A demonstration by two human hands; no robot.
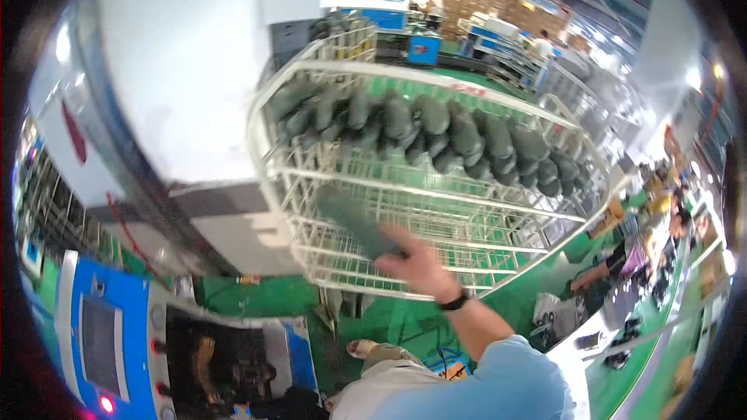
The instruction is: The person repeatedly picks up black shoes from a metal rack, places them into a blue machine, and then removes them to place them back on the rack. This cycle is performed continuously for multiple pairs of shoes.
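My right hand (420, 264), with a black band (453, 301) at the wrist, reaches forward over a white wire rack (420, 204). Its fingers are closed on the near end of a long dark grey-green shoe-shaped piece (354, 222), blurred by motion. The piece slants away to the left, in front of the rack's lower tiers; whether it touches the wires I cannot tell. Along the rack's upper tier stands a packed row of similar dark shoe-shaped pieces (432, 117). I do not see my left hand.
A blue machine (66, 327) with a screen and a brown curved form (205, 365) inside stands at lower left. A white cabinet (183, 70) rises beside the rack. At right, people (657, 237) work along a bench. Stacked cartons (475, 0) fill the back.
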